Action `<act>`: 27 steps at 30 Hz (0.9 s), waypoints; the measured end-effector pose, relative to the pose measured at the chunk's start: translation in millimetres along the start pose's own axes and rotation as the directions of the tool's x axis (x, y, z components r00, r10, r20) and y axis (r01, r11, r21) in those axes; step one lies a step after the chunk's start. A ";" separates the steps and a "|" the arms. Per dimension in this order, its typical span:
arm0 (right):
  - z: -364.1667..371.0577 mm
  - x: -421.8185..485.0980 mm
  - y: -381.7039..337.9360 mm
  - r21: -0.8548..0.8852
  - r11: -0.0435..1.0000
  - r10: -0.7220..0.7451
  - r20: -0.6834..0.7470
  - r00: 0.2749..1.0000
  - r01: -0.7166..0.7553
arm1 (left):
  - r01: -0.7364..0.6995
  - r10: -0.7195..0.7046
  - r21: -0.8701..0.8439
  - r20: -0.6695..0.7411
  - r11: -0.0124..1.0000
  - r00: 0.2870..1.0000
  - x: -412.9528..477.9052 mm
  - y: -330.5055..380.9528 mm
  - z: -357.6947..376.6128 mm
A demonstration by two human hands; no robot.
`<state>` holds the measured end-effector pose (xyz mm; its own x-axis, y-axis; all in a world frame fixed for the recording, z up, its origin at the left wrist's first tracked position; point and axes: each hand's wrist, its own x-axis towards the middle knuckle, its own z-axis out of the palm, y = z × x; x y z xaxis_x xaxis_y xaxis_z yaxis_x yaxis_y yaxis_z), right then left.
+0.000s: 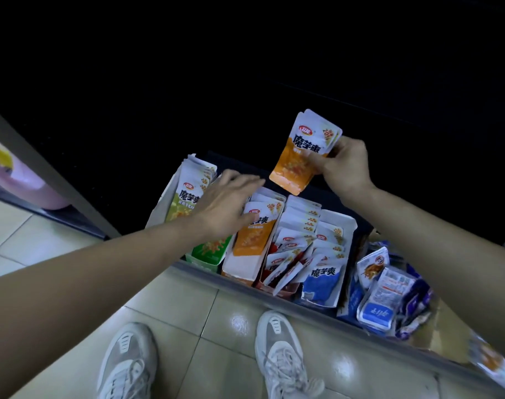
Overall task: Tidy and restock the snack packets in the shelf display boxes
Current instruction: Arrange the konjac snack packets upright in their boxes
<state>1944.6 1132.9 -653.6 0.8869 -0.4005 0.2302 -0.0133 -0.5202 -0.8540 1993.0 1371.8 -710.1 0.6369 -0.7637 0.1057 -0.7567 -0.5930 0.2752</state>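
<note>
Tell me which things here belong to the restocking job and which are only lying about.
Job: held orange packets in the right hand; left hand reaching over the boxes; green box, orange box, red box, blue box.

Lying about: loose packets pile at the right; pink container; shoes.

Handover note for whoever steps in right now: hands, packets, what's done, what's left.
Right hand grips a stack of orange packets above the back of the boxes.
Left hand open, fingers straight, over the packet tops of the green box and orange box; contact unclear.
Done: green, orange and blue box packets stand in rows.
Left: place the held stack, likely in the orange box; straighten the tilted packets in the red box; sort the loose packets right of the blue box.
</note>
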 end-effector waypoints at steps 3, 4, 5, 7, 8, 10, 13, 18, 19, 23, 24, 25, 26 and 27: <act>4.6 -2.1 4.6 0.033 0.999 0.010 -0.008 1.000 -0.010 | -0.074 0.063 0.164 0.067 0.984 0.996 6.9 -1.0 8.6; 6.0 -2.4 4.8 0.048 0.999 0.014 -0.004 1.000 -0.014 | -0.105 0.103 0.184 0.021 0.977 0.994 7.9 -2.2 8.8; 6.9 -2.5 4.7 0.058 0.998 0.018 0.000 1.000 -0.017 | -0.140 0.148 0.192 -0.025 0.971 0.989 8.3 -3.8 6.9; 7.9 -3.1 2.8 0.072 0.997 0.021 0.009 1.000 -0.021 | -0.203 0.221 0.202 -0.070 0.958 0.973 6.5 -8.5 4.4; 8.0 -4.1 1.6 0.077 0.997 0.020 0.017 1.000 -0.021 | -0.226 0.247 0.210 -0.079 0.951 0.966 4.4 -10.5 4.8; 7.9 -7.7 -0.8 0.092 0.996 0.005 0.040 0.999 -0.009 | -0.266 0.292 0.217 -0.098 0.939 0.951 -0.8 -12.9 8.0; 7.6 -17.5 -3.0 0.089 0.995 -0.064 0.113 0.991 0.054 | -0.285 0.314 0.193 -0.142 0.939 0.939 -6.6 -13.1 13.3; 13.7 -37.0 1.7 0.001 0.994 -0.108 0.187 0.976 0.109 | -0.346 0.388 0.216 -0.201 0.913 0.899 -17.3 -17.7 16.9; 15.9 -41.3 2.5 -0.039 0.989 -0.129 0.210 0.969 0.140 | -0.351 0.396 0.218 -0.222 0.911 0.891 -21.3 -17.9 18.4; 22.2 -51.5 5.1 -0.094 0.985 -0.112 0.282 0.953 0.144 | -0.323 0.382 0.230 -0.295 0.918 0.876 -32.5 -14.9 22.1; 23.6 -51.8 4.7 -0.082 0.991 -0.076 0.301 0.950 0.105 | -0.315 0.374 0.229 -0.299 0.921 0.878 -33.0 -14.0 22.1; 24.7 -51.2 4.3 -0.065 0.997 -0.025 0.324 0.946 0.048 | -0.302 0.362 0.229 -0.299 0.925 0.883 -32.7 -13.3 22.6; 25.0 -50.3 2.4 -0.043 0.999 0.029 0.349 0.937 -0.015 | -0.286 0.346 0.228 -0.298 0.931 0.890 -32.5 -12.8 23.3; 24.2 -48.4 -0.6 -0.027 0.997 0.077 0.372 0.925 -0.072 | -0.267 0.327 0.223 -0.298 0.937 0.897 -32.4 -12.1 24.7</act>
<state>1912.9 1170.9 -675.6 0.9912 -0.1295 -0.0267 -0.0897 -0.5096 -0.8557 1977.8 1397.4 -740.5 0.3677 -0.8025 0.4699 -0.9126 -0.4086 0.0163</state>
